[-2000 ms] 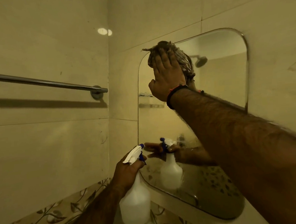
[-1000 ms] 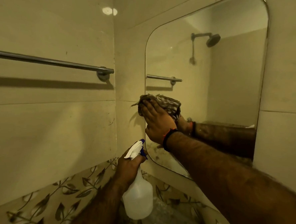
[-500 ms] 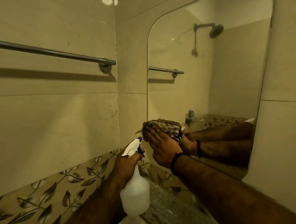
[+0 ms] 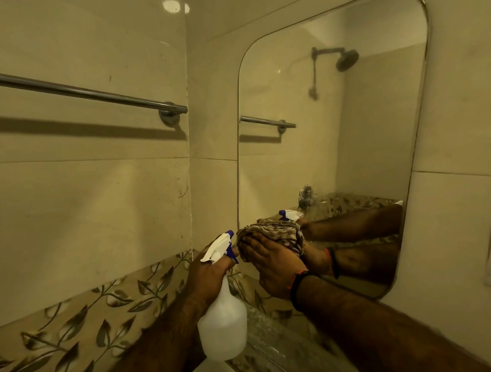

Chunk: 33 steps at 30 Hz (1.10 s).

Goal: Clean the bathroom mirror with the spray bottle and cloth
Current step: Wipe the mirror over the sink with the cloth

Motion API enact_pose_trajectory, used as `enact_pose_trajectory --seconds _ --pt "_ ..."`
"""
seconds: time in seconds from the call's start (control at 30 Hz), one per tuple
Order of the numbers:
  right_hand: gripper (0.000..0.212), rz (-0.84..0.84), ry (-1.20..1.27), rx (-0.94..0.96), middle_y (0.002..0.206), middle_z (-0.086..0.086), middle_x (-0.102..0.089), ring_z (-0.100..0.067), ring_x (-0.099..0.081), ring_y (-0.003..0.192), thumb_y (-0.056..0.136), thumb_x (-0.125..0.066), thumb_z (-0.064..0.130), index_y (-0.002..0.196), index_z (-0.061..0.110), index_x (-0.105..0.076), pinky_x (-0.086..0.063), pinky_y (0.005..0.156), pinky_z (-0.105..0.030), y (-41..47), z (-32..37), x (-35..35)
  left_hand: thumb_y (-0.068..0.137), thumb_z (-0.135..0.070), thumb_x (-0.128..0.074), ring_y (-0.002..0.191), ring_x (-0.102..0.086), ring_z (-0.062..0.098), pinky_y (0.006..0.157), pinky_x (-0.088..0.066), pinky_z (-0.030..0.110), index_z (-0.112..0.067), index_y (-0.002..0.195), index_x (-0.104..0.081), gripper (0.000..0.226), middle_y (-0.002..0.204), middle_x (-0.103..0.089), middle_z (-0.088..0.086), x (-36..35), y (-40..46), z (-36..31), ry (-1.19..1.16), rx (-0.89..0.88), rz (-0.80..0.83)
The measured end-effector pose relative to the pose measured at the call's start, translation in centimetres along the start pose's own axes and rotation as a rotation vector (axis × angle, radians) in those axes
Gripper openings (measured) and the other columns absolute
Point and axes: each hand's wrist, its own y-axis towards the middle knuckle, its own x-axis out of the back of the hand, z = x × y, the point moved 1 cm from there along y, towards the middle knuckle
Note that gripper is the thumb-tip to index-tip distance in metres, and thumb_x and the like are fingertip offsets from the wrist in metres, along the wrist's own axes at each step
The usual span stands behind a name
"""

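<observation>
Bathroom mirror (image 4: 350, 139) fixed to tiled wall, upper glass reading clear; droplets remain low at its 6 o'clock. Wiping step in hand. Spray bottle (image 4: 222, 325) hangs idle at 8 o'clock of the mirror, left hand (image 4: 206, 277) curled round its neck. Cloth (image 4: 273, 233) pressed flat on the mirror's lower-left corner under right hand (image 4: 272, 267), fingers (image 4: 249, 244) extended. Next move likely calls for a sweep toward 3 o'clock along the bottom edge

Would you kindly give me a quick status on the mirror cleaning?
Left hand grips white plastic spray bottle. Right hand presses brown patterned cloth on rounded wall mirror, lower-left corner. Nothing in the way.
</observation>
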Motion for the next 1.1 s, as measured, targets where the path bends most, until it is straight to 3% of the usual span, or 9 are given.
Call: enact_pose_trajectory --seconds 0.33,0.43,0.6,0.87,1.1 --pt "0.067 -0.017 -0.001 -0.015 0.163 -0.012 0.004 -0.029 0.007 0.150 0.099 -0.024 0.036 0.155 0.010 0.002 0.013 0.117 -0.044 -1.2 -1.2 0.8 0.083 -0.020 -0.066 0.085 -0.056 0.011 0.068 -0.043 0.025 -0.016 0.129 -0.054 0.048 0.106 -0.061 0.006 -1.0 -0.4 -1.3 -0.020 -0.042 0.033" --pt "0.067 -0.010 -0.001 -0.016 0.163 -0.012 0.004 -0.028 0.008 0.150 0.098 -0.024 0.034 0.155 0.011 0.002 0.014 0.116 -0.044 -1.7 -1.5 1.1 0.083 -0.019 -0.065 0.088 -0.055 0.018 0.075 -0.043 0.030 -0.016 0.131 -0.053 0.050 0.106 -0.059 0.006 -1.3 -0.7 -1.4 -0.019 -0.028 0.042" --pt "0.066 -0.005 0.004 -0.019 0.163 -0.011 0.004 -0.027 0.008 0.150 0.098 -0.024 0.033 0.155 0.012 0.002 0.018 0.113 -0.044 -2.5 -2.3 1.7 0.082 -0.015 -0.066 0.086 -0.054 0.015 0.065 -0.040 0.021 -0.015 0.130 -0.053 0.050 0.108 -0.060 0.008 -1.7 -1.1 -2.0 -0.031 -0.071 0.050" --pt "0.067 -0.040 0.075 -0.072 0.163 -0.011 0.002 -0.026 0.007 0.150 0.098 -0.024 0.034 0.155 0.009 0.001 0.009 0.121 -0.043 -3.0 -4.6 2.9 0.082 -0.016 -0.065 0.094 -0.055 0.023 0.080 -0.041 0.034 -0.019 0.131 -0.053 0.050 0.107 -0.060 0.007 -2.4 -1.4 -2.9 -0.045 -0.080 0.079" --pt "0.069 -0.095 0.067 -0.151 0.163 -0.011 -0.001 -0.027 0.005 0.150 0.098 -0.026 0.039 0.155 0.010 -0.001 0.004 0.121 -0.045 -2.8 -8.9 4.8 0.081 -0.016 -0.065 0.093 -0.057 0.021 0.075 -0.041 0.030 -0.020 0.130 -0.055 0.050 0.109 -0.064 0.007 -2.9 -1.9 -4.4 -0.058 -0.123 0.093"
